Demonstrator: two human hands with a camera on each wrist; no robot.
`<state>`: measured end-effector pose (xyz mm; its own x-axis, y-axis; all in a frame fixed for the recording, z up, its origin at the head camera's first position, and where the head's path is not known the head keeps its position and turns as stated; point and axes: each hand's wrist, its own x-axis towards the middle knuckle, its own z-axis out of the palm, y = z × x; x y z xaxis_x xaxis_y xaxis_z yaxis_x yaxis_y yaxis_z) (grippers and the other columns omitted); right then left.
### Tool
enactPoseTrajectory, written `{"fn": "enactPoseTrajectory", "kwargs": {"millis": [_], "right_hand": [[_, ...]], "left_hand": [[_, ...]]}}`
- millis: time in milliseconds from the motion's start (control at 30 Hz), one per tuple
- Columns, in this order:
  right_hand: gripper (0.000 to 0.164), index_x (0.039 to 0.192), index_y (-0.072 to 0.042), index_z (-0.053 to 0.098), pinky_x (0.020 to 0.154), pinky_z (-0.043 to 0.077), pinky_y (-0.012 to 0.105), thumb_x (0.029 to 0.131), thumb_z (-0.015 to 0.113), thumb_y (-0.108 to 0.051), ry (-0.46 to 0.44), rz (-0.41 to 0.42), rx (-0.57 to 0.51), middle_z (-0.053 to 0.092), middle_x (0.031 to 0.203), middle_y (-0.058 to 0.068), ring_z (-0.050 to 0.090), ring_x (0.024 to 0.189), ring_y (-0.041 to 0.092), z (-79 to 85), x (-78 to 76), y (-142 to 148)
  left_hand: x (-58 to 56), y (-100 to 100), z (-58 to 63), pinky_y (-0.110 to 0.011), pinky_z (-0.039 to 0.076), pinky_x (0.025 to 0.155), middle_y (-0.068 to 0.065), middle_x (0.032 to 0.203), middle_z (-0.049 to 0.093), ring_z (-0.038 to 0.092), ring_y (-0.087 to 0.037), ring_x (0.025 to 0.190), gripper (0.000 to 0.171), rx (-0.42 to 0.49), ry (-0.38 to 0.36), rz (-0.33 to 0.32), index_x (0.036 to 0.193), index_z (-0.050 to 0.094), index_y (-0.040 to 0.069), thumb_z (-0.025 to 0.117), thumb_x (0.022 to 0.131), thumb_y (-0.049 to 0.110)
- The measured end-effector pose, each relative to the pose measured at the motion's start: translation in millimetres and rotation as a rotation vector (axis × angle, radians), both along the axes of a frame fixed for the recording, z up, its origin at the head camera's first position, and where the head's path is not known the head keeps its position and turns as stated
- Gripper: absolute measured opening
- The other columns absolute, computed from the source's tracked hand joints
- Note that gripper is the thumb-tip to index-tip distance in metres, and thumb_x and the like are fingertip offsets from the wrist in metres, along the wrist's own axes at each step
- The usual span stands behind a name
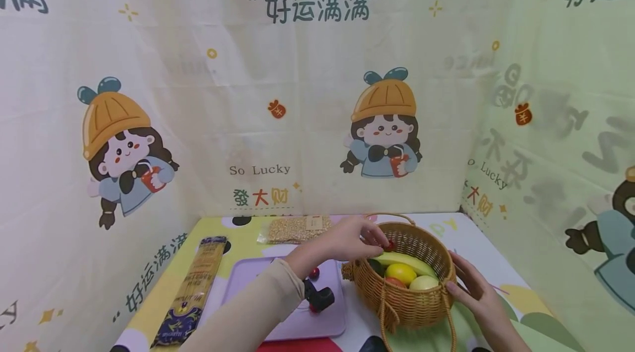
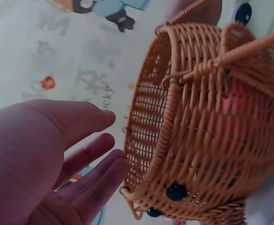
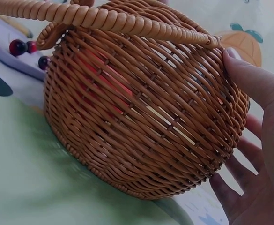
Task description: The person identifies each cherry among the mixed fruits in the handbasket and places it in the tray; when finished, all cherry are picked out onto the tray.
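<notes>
A wicker basket stands at the right of the table in the head view. Inside lie a banana, a lemon, a pale round fruit, a reddish fruit and something dark green. My left hand reaches over the basket's left rim, thumb and fingers apart. A small red fruit shows by its fingertips; the left wrist view shows nothing between them. With my right hand I hold the basket's right side, thumb near the rim and fingers along the outer wall.
Left of the basket is a lavender tray with dark red cherries, partly hidden by my left arm. A spaghetti pack lies farther left. A clear bag of kernels lies at the back. Printed cloth walls surround the table.
</notes>
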<state>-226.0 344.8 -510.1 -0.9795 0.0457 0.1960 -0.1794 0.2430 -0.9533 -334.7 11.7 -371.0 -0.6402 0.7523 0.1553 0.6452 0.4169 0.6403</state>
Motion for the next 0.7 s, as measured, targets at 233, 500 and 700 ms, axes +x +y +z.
{"fn": "enactPoseTrajectory", "kwargs": {"millis": [233,500,700], "right_hand": [[0.07,0.177,-0.021,0.03,0.099,0.05,0.013,0.115,0.061,-0.019,-0.01,-0.003,-0.004,0.04,0.166,-0.023,0.043,0.129,-0.031,-0.9,-1.7,1],[0.069,0.176,-0.017,0.031,0.099,0.052,0.014,0.114,0.061,-0.016,0.016,0.01,-0.018,0.042,0.16,-0.029,0.044,0.13,-0.029,-2.7,-1.1,-1],[0.069,0.176,-0.015,0.031,0.098,0.053,0.014,0.114,0.061,-0.014,0.023,0.011,-0.03,0.043,0.157,-0.031,0.045,0.129,-0.029,-2.3,-1.3,0]], "left_hand": [[-16.0,41,5.6,-0.017,0.058,0.081,0.011,0.104,0.08,0.068,0.001,0.092,0.016,-0.17,0.017,-0.024,0.117,0.085,0.019,0.079,0.103,0.022],[-23.5,74,3.1,-0.018,0.057,0.08,0.01,0.11,0.083,0.068,-0.001,0.09,0.023,-0.366,0.032,0.078,0.122,0.086,0.018,0.079,0.101,0.025],[-27.5,88,-4.1,-0.02,0.056,0.078,0.009,0.113,0.082,0.066,-0.004,0.09,0.027,-0.426,0.02,0.141,0.122,0.085,0.017,0.08,0.098,0.027]]}}
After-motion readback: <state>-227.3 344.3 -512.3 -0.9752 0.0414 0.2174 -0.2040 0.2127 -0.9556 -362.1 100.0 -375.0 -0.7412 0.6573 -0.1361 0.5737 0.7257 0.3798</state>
